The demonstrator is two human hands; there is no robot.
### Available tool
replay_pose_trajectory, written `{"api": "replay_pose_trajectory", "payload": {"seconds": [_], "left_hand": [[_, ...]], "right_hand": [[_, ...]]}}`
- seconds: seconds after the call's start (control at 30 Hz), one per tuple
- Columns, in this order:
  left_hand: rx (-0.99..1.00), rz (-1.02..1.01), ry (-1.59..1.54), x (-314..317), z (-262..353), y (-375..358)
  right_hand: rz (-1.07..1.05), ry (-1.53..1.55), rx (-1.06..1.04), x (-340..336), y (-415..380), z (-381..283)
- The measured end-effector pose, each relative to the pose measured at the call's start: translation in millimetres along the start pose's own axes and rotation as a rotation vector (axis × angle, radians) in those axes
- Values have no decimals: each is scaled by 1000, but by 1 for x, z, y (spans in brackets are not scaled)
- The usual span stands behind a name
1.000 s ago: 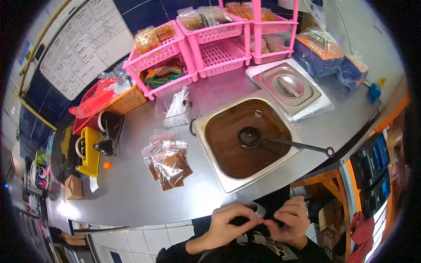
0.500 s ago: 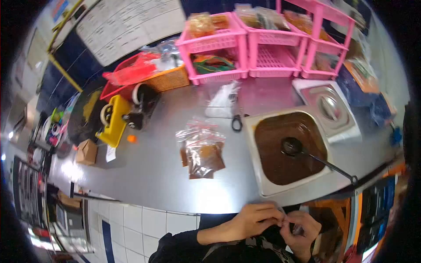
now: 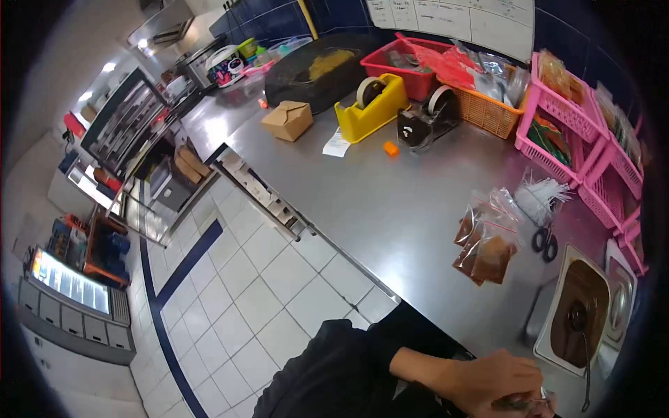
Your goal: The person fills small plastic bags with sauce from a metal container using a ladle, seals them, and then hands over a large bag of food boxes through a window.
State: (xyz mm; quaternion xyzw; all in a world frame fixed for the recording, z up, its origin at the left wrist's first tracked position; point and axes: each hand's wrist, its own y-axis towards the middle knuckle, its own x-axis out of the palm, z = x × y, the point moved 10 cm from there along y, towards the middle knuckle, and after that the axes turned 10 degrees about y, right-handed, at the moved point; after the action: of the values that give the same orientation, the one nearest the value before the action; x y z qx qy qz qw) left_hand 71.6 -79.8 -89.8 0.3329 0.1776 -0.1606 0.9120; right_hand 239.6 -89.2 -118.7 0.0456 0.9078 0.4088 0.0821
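At the lower right, below the counter edge, my left hand [image 3: 496, 380] is closed with its fingers curled over a small clear zip bag [image 3: 519, 402]. My right hand [image 3: 550, 404] pinches the bag from the other side; most of it is cut off by the frame. Only a glossy corner of the bag shows between the fingers. On the steel counter nearby lie several filled zip bags [image 3: 493, 254] of brown sauce, overlapping. The deep steel pan [image 3: 568, 306] of brown sauce stands to their right, with a ladle [image 3: 577, 317] resting in it.
Black scissors [image 3: 544, 244] and white plastic strips [image 3: 541, 200] lie behind the bags. Farther back are a yellow tape dispenser [image 3: 373, 115], a black tape dispenser [image 3: 425, 122], a brown box [image 3: 288, 120], a red basket [image 3: 411, 76] and pink racks [image 3: 557, 150]. A drawer [image 3: 258, 191] juts out at the counter's front.
The head view has swung left and tilted, so the counter and hands appear farther right. Both hands stay together at the small bag.
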Motion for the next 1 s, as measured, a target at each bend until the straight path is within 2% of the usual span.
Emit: {"api": "replay_pose_trajectory", "payload": {"seconds": [0.03, 0.07, 0.13, 0.17, 0.2, 0.27, 0.33, 0.4, 0.43, 0.47, 0.5, 0.53, 0.57, 0.6, 0.63, 0.67, 0.73, 0.83, 0.93, 1.0], "left_hand": [[146, 48, 17, -11, 9, -7], [291, 94, 29, -22, 17, -17], [477, 394, 223, -86, 69, -28], [568, 578, 111, -106, 82, -30], [657, 765, 4, -120, 91, -37], [702, 831, 8, -127, 108, -36], [786, 872, 21, -139, 116, -40], [817, 707, 60, -135, 123, -31], [827, 704, 65, -135, 125, -30], [775, 678, 38, -133, 124, -24], [717, 659, 18, -131, 121, -20], [645, 705, 137, -125, 115, -15], [578, 748, 257, -117, 105, -6], [555, 621, 286, -101, 94, 6], [519, 490, 308, -82, 82, 14], [513, 489, 328, -68, 75, 12], [488, 262, 496, -15, 58, 14], [497, 382, 672, 10, 36, -3], [477, 294, 709, 21, 25, -7], [497, 309, 710, 28, 25, -13]], "right_hand": [[-39, 280, -3, -2, 8, 6], [-44, 270, -1, -5, 9, 8], [-79, -409, -191, 4, 15, -17], [124, -46, -96, -27, -9, 17], [102, -57, -79, -17, 0, 0], [-8, -346, 39, 18, 24, -18], [-45, -331, 24, 22, 25, -21], [13, -131, 218, 18, 17, -7], [39, -25, 309, 17, 12, 3], [35, -14, 301, 10, 14, 28], [-170, 176, -229, 15, 22, 18], [-363, 368, -768, 16, 0, -4], [-239, 257, -448, 16, 17, 19], [-110, 105, -108, 25, 24, 22], [-87, 35, 42, 33, 22, 19], [-109, 11, 106, 41, 20, 20], [-167, 2, 162, 53, 18, 22], [-262, 16, 217, 68, 15, 29], [-338, 21, 283, 74, 9, 30], [-388, 26, 320, 78, 5, 27]]}}
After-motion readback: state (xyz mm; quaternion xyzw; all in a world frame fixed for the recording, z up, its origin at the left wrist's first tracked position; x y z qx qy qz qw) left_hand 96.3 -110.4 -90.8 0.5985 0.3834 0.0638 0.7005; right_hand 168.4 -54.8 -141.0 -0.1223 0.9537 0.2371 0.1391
